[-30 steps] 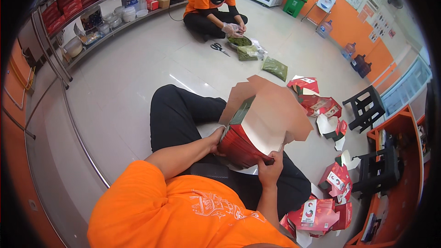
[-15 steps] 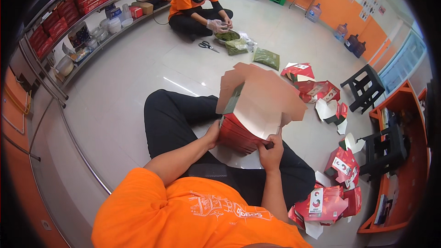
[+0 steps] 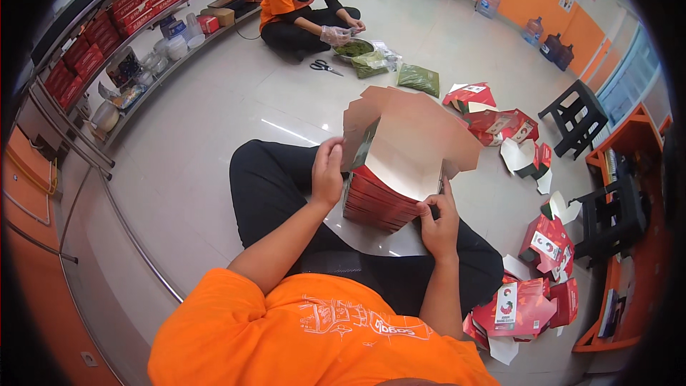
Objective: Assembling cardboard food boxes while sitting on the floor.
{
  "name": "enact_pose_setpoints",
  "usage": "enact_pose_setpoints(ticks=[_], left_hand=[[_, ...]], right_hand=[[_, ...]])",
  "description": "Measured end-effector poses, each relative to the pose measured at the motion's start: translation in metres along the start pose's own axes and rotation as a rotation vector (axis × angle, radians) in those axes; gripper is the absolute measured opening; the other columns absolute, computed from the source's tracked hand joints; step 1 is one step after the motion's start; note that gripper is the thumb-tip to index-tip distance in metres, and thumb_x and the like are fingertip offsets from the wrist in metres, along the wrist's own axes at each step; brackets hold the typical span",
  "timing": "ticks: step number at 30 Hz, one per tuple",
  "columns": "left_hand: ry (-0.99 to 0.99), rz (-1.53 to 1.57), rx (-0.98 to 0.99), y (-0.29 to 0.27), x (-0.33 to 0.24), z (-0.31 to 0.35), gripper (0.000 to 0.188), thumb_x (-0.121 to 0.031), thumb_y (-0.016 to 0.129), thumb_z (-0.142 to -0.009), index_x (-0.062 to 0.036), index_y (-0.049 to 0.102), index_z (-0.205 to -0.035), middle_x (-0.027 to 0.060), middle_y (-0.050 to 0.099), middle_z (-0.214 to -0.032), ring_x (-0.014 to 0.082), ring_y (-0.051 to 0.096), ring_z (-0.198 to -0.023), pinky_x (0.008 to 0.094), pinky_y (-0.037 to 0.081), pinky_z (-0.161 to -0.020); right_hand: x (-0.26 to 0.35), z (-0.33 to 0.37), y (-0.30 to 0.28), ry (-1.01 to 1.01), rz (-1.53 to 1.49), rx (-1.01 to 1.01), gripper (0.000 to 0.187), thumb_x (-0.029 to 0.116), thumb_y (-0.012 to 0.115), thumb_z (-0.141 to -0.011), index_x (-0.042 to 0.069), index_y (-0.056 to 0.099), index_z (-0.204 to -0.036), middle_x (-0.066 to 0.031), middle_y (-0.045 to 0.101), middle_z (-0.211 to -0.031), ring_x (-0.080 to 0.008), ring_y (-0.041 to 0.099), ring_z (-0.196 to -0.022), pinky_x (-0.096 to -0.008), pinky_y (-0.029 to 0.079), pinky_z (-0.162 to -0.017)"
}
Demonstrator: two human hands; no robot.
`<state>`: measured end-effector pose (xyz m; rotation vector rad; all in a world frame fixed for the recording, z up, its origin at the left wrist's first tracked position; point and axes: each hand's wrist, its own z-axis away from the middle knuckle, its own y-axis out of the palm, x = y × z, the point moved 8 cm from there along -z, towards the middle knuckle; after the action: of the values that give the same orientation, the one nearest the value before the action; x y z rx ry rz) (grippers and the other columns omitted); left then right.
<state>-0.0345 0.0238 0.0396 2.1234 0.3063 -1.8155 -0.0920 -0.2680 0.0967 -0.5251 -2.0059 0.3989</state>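
Note:
A thick stack of nested red cardboard boxes (image 3: 382, 204) stands on the floor between my crossed legs. The top box's pale inside faces up, and its brown flaps (image 3: 411, 111) spread away from me. My left hand (image 3: 328, 175) is raised at the left side of the stack, fingers stretched upward by the left flap and holding nothing. At the right corner, my right hand (image 3: 439, 221) grips the stack's edge, with the thumb on the near face. Some of the right fingers are hidden behind the cardboard.
Folded red boxes (image 3: 514, 307) lie in piles along my right. Black stools (image 3: 575, 118) and an orange shelf (image 3: 632, 143) stand beyond them. Ahead, a gloved co-worker (image 3: 300, 11) sits by a bowl of green food (image 3: 354, 48), scissors (image 3: 326, 66) and a green bag (image 3: 419, 80). Metal shelving (image 3: 153, 86) runs along the left.
My left hand has moved up from the stack's lower left side, and its fingers have straightened. My right hand stays at the right corner. The view has shifted slightly.

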Motion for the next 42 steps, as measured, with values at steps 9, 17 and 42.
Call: enact_pose_setpoints(ticks=[9,17,42], left_hand=[[0.155,-0.250,0.372,0.045,-0.082,-0.004,0.051,-0.022,0.069,-0.094,0.0056,0.053,-0.134,0.0181,0.062,-0.127,0.0233,0.065,-0.114,0.0349,0.052,-0.098],[0.182,-0.422,0.357,0.047,-0.081,-0.003,0.045,-0.023,0.069,-0.093,0.0078,0.060,-0.125,0.0186,0.071,-0.117,0.0246,0.071,-0.102,0.0341,0.055,-0.092],[0.271,-0.973,0.569,0.074,-0.090,-0.053,0.033,-0.019,0.056,-0.088,0.0024,0.068,-0.109,0.0285,0.070,-0.107,0.0432,0.068,-0.098,0.0483,0.053,-0.089]], right_hand=[[0.039,-0.012,-0.018,-0.163,0.086,-0.077,0.016,0.013,0.068,-0.094,-0.001,0.061,-0.092,-0.0339,0.052,-0.142,-0.0465,0.051,-0.135,-0.0418,0.049,-0.099],[0.032,-0.009,-0.028,-0.160,0.045,-0.105,0.020,0.018,0.071,-0.093,0.000,0.061,-0.092,-0.0336,0.050,-0.145,-0.0447,0.050,-0.137,-0.0448,0.044,-0.108],[0.009,-0.075,-0.023,0.312,0.154,0.053,0.044,0.017,0.054,-0.088,-0.011,0.063,-0.121,-0.0311,0.070,-0.105,-0.0403,0.068,-0.098,-0.0417,0.050,-0.092]])
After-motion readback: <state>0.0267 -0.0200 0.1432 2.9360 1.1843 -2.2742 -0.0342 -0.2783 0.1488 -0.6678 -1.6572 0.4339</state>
